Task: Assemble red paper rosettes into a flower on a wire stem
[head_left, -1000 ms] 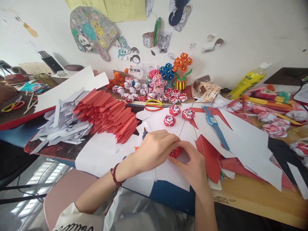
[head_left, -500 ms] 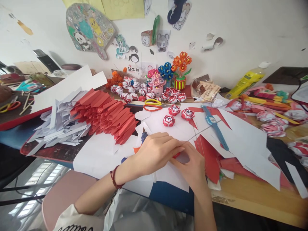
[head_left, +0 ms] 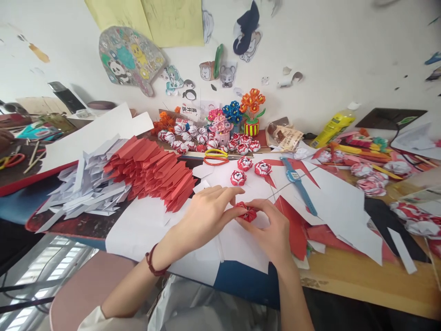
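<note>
A small red folded-paper flower point(head_left: 247, 213) is between my two hands, above the white paper. My right hand point(head_left: 271, 227) grips it from the right, thumb beneath and index finger along its top edge. From the left, the thumb of my left hand point(head_left: 212, 212) presses against the flower; its index finger arches above, and the inner fingertips are partly hidden. Just beyond my hands sit three red-and-white paper flowers point(head_left: 238, 177). Left of them is a long stack of folded red paper strips point(head_left: 151, 168), beside a heap of folded white strips point(head_left: 91, 184).
Yellow-and-orange scissors point(head_left: 216, 156) and a blue watch point(head_left: 299, 184) lie on the table. More paper flowers point(head_left: 193, 138) and a striped pot point(head_left: 251, 127) line the wall. Red sheets point(head_left: 292, 230), white sheets point(head_left: 337, 202) and a yellow bottle point(head_left: 334, 126) are at right.
My fingers have drawn apart, so the red flower shows more between them. The blue tool that showed behind my left hand is hidden now. The view has tilted up slightly.
</note>
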Demonstrator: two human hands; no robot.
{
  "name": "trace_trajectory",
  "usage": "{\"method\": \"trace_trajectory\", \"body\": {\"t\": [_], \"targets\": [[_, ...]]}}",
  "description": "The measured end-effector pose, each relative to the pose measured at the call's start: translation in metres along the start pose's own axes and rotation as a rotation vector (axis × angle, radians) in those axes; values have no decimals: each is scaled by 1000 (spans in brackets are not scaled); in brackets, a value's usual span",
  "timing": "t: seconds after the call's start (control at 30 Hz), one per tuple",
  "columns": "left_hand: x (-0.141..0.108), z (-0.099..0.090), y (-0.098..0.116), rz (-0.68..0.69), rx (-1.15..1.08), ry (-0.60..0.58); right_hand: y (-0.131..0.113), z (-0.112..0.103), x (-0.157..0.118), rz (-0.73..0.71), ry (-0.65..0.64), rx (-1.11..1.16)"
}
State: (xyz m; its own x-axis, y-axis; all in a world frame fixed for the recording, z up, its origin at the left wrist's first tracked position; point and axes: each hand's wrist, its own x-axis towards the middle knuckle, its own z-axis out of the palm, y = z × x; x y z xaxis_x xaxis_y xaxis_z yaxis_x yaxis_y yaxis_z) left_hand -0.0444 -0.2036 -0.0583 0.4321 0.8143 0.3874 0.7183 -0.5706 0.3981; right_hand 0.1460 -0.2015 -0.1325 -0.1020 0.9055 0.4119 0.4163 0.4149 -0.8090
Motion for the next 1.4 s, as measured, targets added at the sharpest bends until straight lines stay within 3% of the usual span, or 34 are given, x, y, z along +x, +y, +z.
{"method": "trace_trajectory", "body": {"t": [0.1,0.2,0.47,0.6,0.8,1.0,1.2,1.3,1.4], "targets": [[-7,-16,1,-56,-44,-10,-11,-5,9,-19,18,14],[-4,-31,7,-28,-51,56,-25,-7,24,-68,18,27],[52,-62,9,158,98,273,-51,3,79,-255,9,8],[69,-69,2,238,144,351,-52,7,101,-318,20,-23],[82,-67,-8,259,198,376,-44,12,118,-330,47,-97],[90,-68,-19,225,239,256,-30,15,126,-277,34,-56],[84,-99,-29,182,392,-11,-13,21,128,-179,51,-46],[70,-115,-21,329,204,-83,-7,24,127,-157,85,-68],[48,-118,-2,425,2,-110,-3,26,127,-177,128,-100]]}}
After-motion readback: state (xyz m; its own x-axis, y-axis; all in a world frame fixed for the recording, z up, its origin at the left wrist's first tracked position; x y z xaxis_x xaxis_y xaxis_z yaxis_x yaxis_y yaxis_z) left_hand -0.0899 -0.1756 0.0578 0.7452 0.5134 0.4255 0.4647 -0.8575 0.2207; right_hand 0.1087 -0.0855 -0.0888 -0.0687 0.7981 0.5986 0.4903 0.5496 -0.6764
